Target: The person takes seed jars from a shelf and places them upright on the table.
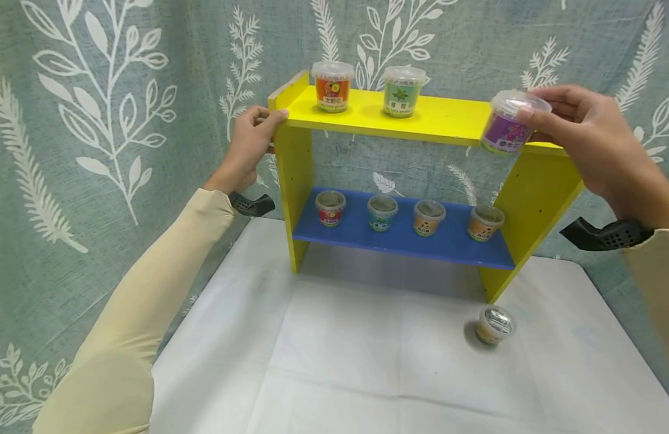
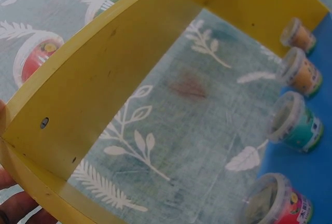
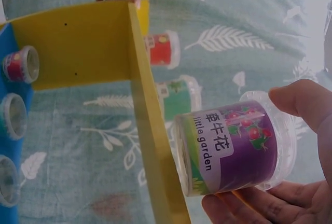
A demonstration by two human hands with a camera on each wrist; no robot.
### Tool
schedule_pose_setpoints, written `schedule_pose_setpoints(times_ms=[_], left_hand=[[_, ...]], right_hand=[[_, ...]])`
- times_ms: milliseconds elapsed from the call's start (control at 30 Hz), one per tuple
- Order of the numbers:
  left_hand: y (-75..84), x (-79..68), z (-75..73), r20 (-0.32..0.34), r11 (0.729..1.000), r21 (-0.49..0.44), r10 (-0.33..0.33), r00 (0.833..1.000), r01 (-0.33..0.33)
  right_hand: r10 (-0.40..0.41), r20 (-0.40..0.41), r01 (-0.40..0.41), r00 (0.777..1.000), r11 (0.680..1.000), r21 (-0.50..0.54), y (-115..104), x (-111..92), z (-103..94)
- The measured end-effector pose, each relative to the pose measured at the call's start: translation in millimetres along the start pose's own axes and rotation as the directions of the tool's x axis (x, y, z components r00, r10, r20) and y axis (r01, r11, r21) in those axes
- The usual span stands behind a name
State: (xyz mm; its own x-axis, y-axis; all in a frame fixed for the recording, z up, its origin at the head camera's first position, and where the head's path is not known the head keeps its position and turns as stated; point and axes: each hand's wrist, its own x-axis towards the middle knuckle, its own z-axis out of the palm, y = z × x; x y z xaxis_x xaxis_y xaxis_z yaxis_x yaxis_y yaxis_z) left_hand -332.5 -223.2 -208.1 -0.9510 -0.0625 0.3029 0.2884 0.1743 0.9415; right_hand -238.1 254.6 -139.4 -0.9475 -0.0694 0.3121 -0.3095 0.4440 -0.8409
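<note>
My right hand [image 1: 595, 129] grips a purple-labelled lidded plastic cup [image 3: 238, 149] near its lid, thumb on one side and fingers on the other. In the head view this cup is tilted at the front edge of the yellow top board [image 1: 448, 114], toward its right end. My left hand [image 1: 253, 141] holds the shelf's upper left corner, its thumb on the front edge. An orange-labelled cup [image 1: 332, 87] and a green-labelled cup [image 1: 402, 90], both lidded, stand upright on the top board. Part of the left hand's fingers is hidden behind the side panel.
The blue lower shelf [image 1: 356, 238] bears several smaller cups, among them a red one [image 1: 330, 208] and a teal one [image 1: 381, 212]. Another small cup [image 1: 495, 325] stands on the white tabletop [image 1: 345, 355], in front of the shelf's right leg. A patterned green curtain [image 1: 166, 181] hangs behind.
</note>
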Motion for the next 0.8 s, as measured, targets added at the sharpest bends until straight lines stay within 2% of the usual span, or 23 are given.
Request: schedule_pose_setpoints(times_ms=[433,800], left_hand=[[0.1,-0.6,-0.6,0.009,1.000,-0.009,-0.005,1.000,0.005],[0.0,-1.0,-0.2,0.007,1.000,-0.002,0.007,1.000,-0.007]], right_hand=[[0.000,0.017,0.001,1.000,0.998,-0.068,5.6,-13.3,7.8],[-0.050,0.085,0.054,0.995,0.998,-0.043,22.5,-29.2,10.4]])
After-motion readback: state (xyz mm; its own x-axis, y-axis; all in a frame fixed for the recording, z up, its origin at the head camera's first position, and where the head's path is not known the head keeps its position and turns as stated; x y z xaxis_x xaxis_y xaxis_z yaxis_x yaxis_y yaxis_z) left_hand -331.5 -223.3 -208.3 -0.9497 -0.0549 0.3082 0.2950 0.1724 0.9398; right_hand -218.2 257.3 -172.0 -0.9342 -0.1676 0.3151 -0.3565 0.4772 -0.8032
